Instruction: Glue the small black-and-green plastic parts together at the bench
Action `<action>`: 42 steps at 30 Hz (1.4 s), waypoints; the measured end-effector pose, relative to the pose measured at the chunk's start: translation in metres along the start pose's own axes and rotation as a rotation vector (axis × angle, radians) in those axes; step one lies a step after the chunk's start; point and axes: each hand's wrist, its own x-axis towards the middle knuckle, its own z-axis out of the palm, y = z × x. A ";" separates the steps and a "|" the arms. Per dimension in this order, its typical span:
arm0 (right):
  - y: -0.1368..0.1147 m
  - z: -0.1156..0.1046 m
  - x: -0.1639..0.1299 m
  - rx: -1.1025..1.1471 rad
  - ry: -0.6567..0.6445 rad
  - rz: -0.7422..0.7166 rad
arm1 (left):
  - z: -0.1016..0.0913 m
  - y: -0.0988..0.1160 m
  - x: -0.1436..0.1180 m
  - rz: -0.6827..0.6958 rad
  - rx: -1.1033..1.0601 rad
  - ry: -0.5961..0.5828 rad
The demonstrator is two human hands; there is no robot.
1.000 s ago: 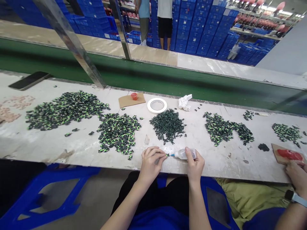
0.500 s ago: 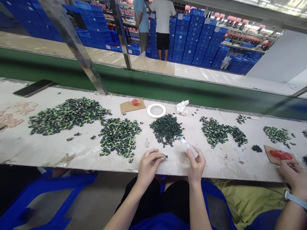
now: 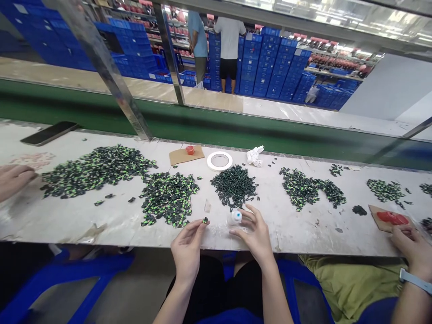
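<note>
My left hand (image 3: 187,252) pinches a small black-and-green piece (image 3: 205,220) between thumb and fingertips, just above the table's front part. Beside it, my right hand (image 3: 254,234) has its fingers spread in a loose curve around a small whitish squeeze bottle (image 3: 234,218). The bottle's blue tip points up toward me; whether a fingertip still touches it is hard to see. Behind the bottle lies a heap of small dark green-black pieces (image 3: 233,183). Left of that is a heap of black-and-green pieces (image 3: 168,198), like the one in my left hand.
A tape roll (image 3: 219,161), crumpled tissue (image 3: 255,156) and cardboard with a red cup (image 3: 190,150) lie toward the back. More pieces (image 3: 97,171) and a phone (image 3: 50,133) are leftward. Co-workers' hands appear at left (image 3: 15,180) and right (image 3: 410,245), the latter near red cups (image 3: 393,218).
My right hand has brought the bottle left, turned its tip upward and spread its fingers. My left hand has moved left with the small piece. A co-worker's hand has appeared at far left.
</note>
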 end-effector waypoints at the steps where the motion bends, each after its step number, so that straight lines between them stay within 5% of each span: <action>1: -0.002 -0.007 0.000 -0.040 0.041 -0.023 | -0.002 0.001 0.000 0.001 0.003 0.014; 5: -0.007 -0.020 0.008 -0.316 0.257 -0.119 | -0.003 0.006 -0.001 0.022 0.007 0.064; 14: 0.002 0.011 0.028 -0.651 0.226 -0.153 | -0.003 0.019 -0.007 0.085 -0.007 0.027; 20: 0.000 0.000 0.025 -0.524 0.256 -0.132 | -0.005 0.025 -0.012 0.133 0.052 -0.017; 25: -0.019 -0.024 -0.002 -0.264 0.310 -0.042 | 0.001 0.034 -0.018 0.310 0.133 -0.183; 31: -0.046 -0.017 -0.047 -0.039 0.126 -0.097 | 0.015 0.049 -0.026 0.502 0.258 -0.410; 42: -0.053 -0.010 -0.051 0.023 0.046 -0.116 | 0.022 0.054 -0.034 0.596 0.288 -0.441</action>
